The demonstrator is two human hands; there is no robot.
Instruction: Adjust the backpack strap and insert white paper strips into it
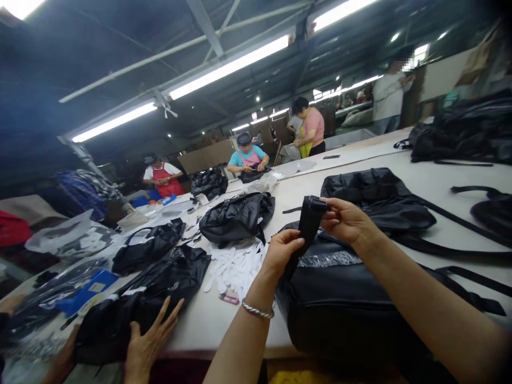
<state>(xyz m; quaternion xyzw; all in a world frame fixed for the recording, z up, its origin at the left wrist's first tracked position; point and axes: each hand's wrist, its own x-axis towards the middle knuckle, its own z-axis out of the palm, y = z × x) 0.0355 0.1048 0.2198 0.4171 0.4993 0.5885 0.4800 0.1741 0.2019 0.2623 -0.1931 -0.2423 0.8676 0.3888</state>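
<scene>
A black strap [307, 226] with a dark buckle-like end [316, 205] is raised above a black bag [340, 290] lying at the table's front edge. My left hand [281, 249], below a twisted silver bracelet [257, 309], pinches the strap partway down. At its top end, my right hand [344, 218] grips the buckle-like piece between thumb and fingers. The strap's lower part runs down toward the bag, where its end is hidden. Clear plastic film [330, 260] shows on top of the bag.
White paper-like pieces [236, 266] and a pink cutter [229, 298] lie left of my bag. A co-worker's hand [154, 330] presses on another black bag [148, 298]. More black bags [360, 197] cover parts of the table. Several people work across it.
</scene>
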